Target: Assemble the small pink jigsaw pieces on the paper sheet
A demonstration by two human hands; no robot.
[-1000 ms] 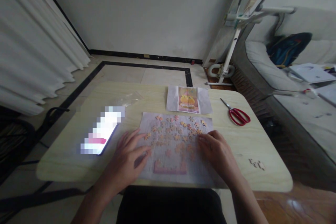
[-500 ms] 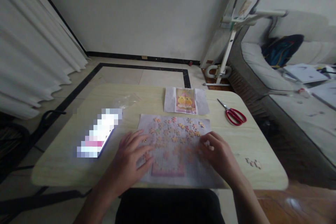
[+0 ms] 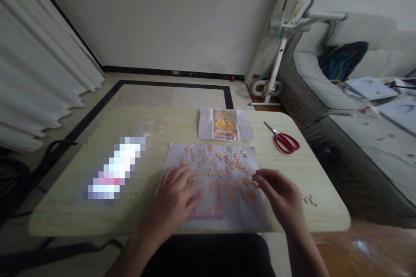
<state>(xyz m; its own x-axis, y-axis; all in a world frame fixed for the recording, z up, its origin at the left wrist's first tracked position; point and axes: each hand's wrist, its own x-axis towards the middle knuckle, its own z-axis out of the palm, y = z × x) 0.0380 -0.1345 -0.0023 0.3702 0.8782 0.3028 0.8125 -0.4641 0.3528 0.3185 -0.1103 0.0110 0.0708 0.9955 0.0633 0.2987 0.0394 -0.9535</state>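
Observation:
A white paper sheet [image 3: 240, 216] lies on the wooden table [image 3: 308, 169], strewn with several small orange and pink puzzle pieces [image 3: 224, 160]. A joined pink strip of pieces [image 3: 209, 213] sits at its near edge. My left hand [image 3: 177, 199] rests flat on the sheet's left part, fingers spread over loose pieces. My right hand [image 3: 281, 194] hovers at the sheet's right edge, thumb and forefinger pinched; whether a piece is between them is too small to tell. A reference picture [image 3: 224, 124] of a yellow figure lies beyond the sheet.
Red-handled scissors [image 3: 283, 140] lie at the right of the table, a lit phone [image 3: 113, 171] at the left, a clear plastic bag [image 3: 151, 126] behind it. A few joined pieces [image 3: 309, 200] sit near the right edge. A sofa [image 3: 341, 104] stands to the right.
My left hand slid right and forward onto the loose pieces. My right hand lifted off the sheet and pinched its fingers. The view shifted slightly right.

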